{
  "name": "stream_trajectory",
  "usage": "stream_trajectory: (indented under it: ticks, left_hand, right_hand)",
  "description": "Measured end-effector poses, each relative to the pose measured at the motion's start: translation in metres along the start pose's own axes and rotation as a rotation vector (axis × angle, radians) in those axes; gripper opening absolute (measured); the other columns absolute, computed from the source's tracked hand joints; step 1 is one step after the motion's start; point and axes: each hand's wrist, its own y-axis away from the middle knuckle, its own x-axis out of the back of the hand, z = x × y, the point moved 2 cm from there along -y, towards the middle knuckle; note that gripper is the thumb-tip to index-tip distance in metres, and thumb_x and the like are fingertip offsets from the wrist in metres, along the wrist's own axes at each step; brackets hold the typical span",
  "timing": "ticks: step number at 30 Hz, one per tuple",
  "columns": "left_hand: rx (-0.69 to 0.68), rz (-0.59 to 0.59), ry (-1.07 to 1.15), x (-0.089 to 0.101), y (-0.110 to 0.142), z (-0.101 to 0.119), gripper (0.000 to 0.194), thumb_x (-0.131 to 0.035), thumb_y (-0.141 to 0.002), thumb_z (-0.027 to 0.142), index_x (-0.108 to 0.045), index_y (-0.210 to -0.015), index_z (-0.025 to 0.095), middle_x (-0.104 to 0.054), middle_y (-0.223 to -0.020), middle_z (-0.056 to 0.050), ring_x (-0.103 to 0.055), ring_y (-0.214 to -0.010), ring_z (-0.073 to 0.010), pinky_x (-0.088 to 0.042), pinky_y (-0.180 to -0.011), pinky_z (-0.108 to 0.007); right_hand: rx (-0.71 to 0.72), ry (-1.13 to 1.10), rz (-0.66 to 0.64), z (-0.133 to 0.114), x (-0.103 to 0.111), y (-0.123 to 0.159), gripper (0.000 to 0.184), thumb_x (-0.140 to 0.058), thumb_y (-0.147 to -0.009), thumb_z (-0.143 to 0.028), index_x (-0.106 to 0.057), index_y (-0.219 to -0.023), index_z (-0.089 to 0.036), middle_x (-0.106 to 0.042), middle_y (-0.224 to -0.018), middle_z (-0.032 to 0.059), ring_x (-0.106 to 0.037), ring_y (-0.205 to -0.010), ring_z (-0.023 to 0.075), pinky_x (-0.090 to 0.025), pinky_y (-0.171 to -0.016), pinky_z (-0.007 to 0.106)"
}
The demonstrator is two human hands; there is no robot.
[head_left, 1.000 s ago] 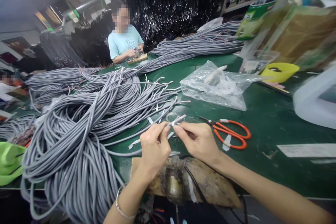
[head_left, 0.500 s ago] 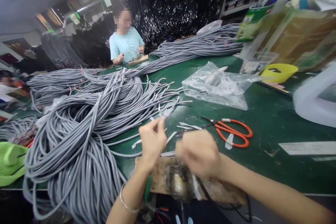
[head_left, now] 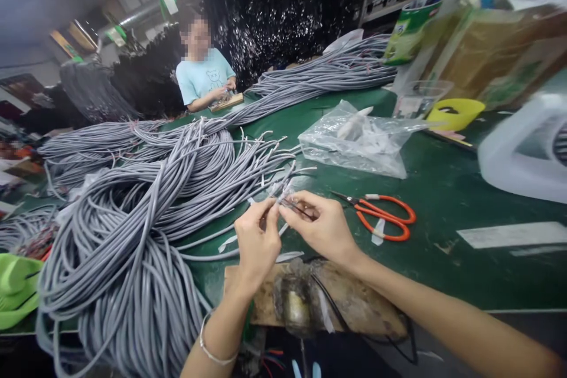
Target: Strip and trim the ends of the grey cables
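Observation:
My left hand [head_left: 259, 233] is closed in a pinch at the end of a grey cable [head_left: 289, 174], which has a whitish piece by the fingertips. My right hand [head_left: 325, 224] is closed beside it, with a thin dark piece [head_left: 297, 208] between the fingers; its exact kind does not show. The fingertips of both hands nearly meet, hiding part of the cable end. Orange-handled scissors [head_left: 385, 218] lie right of my right hand. Below the hands sits a wooden block [head_left: 354, 301] with a worn metal fixture [head_left: 295, 307] on it.
Bundled grey cables [head_left: 133, 236] cover the left side of the green table [head_left: 425, 271]. A clear plastic bag [head_left: 354, 142], a yellow container [head_left: 456, 113] and a white jug [head_left: 522, 153] stand farther right. A person [head_left: 206, 77] works across the table.
My right hand moved down away from the left, blurred, then came back to it with the thin dark piece. My left hand stayed pinched. The view shifted slightly.

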Motion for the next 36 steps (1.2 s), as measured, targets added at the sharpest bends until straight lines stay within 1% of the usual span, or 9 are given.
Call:
stream_trajectory:
  ticks: [6,11,14,16,19,23,27,31,36]
  left_hand:
    - [-0.041,-0.010,-0.035,0.000,0.001,0.003,0.019,-0.047,-0.084,0.021,-0.065,-0.084,0.014,-0.067,-0.075,-0.006,-0.061,-0.065,-0.0144,-0.047,-0.061,-0.023]
    - [0.098,-0.003,0.062,0.001,0.001,0.009,0.018,-0.049,-0.082,0.026,-0.061,-0.077,0.014,-0.055,-0.054,0.002,-0.048,-0.046,-0.0080,-0.038,-0.043,-0.017]
    - [0.161,0.061,0.138,0.001,0.001,0.010,0.014,-0.056,-0.076,0.024,-0.064,-0.082,0.015,-0.043,-0.046,0.007,-0.037,-0.039,-0.0050,-0.032,-0.038,-0.015]
    - [0.184,0.107,0.187,0.000,0.002,0.009,0.017,-0.059,-0.073,0.024,-0.067,-0.086,0.015,-0.047,-0.047,0.006,-0.039,-0.040,-0.0050,-0.033,-0.039,-0.015]
    - [0.216,0.167,0.227,-0.001,0.003,0.005,0.018,-0.061,-0.072,0.028,-0.070,-0.079,0.015,-0.061,-0.060,-0.001,-0.049,-0.048,-0.0080,-0.038,-0.041,-0.017]
    - [0.264,0.204,0.290,0.002,0.003,0.005,0.018,-0.063,-0.070,0.030,-0.070,-0.068,0.014,-0.060,-0.055,-0.001,-0.048,-0.043,-0.0078,-0.036,-0.036,-0.017]
    - [0.391,0.132,0.452,0.003,0.001,0.004,0.019,-0.060,-0.069,0.029,-0.067,-0.061,0.013,-0.053,-0.043,0.003,-0.043,-0.034,-0.0058,-0.033,-0.033,-0.016]
    - [0.510,0.065,0.566,0.001,-0.002,-0.001,0.021,-0.058,-0.067,0.029,-0.066,-0.059,0.012,-0.056,-0.042,0.001,-0.042,-0.030,-0.0059,-0.030,-0.030,-0.017]
    - [0.548,-0.089,0.558,-0.005,-0.001,0.001,0.018,-0.059,-0.066,0.028,-0.064,-0.060,0.012,-0.058,-0.044,0.001,-0.043,-0.029,-0.0056,-0.031,-0.029,-0.016]
  right_hand:
    - [-0.020,-0.042,-0.018,0.005,0.003,-0.003,0.022,-0.051,-0.073,-0.033,-0.058,-0.065,-0.013,-0.049,-0.053,-0.0003,-0.041,-0.047,0.0090,-0.036,-0.044,0.021]
    - [-0.060,-0.160,0.007,0.004,0.010,-0.009,0.019,-0.054,-0.070,-0.032,-0.057,-0.062,-0.015,-0.048,-0.053,-0.0016,-0.040,-0.046,0.0086,-0.034,-0.041,0.020]
    - [-0.069,-0.177,-0.058,0.003,0.011,-0.010,0.019,-0.054,-0.069,-0.031,-0.054,-0.058,-0.016,-0.045,-0.051,-0.0027,-0.039,-0.046,0.0084,-0.035,-0.042,0.020]
    - [-0.078,-0.163,-0.107,0.004,0.011,-0.010,0.020,-0.053,-0.068,-0.032,-0.052,-0.056,-0.016,-0.043,-0.050,-0.0031,-0.038,-0.046,0.0082,-0.035,-0.043,0.020]
    - [-0.081,-0.134,-0.134,0.006,0.009,-0.008,0.020,-0.053,-0.068,-0.032,-0.050,-0.056,-0.016,-0.042,-0.051,-0.0031,-0.036,-0.046,0.0079,-0.034,-0.042,0.020]
    - [-0.070,-0.118,-0.162,0.007,0.006,-0.007,0.022,-0.053,-0.069,-0.033,-0.050,-0.056,-0.016,-0.042,-0.050,-0.0033,-0.035,-0.046,0.0076,-0.032,-0.042,0.021]
    - [-0.066,-0.131,-0.185,0.004,0.006,-0.006,0.022,-0.053,-0.070,-0.033,-0.050,-0.056,-0.016,-0.041,-0.050,-0.0033,-0.036,-0.046,0.0076,-0.031,-0.042,0.021]
    - [-0.082,-0.190,-0.181,0.002,0.007,-0.006,0.020,-0.055,-0.068,-0.032,-0.051,-0.057,-0.016,-0.045,-0.052,-0.0027,-0.038,-0.047,0.0078,-0.033,-0.042,0.020]
    - [-0.141,-0.303,-0.126,-0.003,0.012,-0.010,0.023,-0.056,-0.070,-0.037,-0.058,-0.078,-0.016,-0.048,-0.058,-0.0028,-0.037,-0.045,0.0067,-0.030,-0.038,0.019]
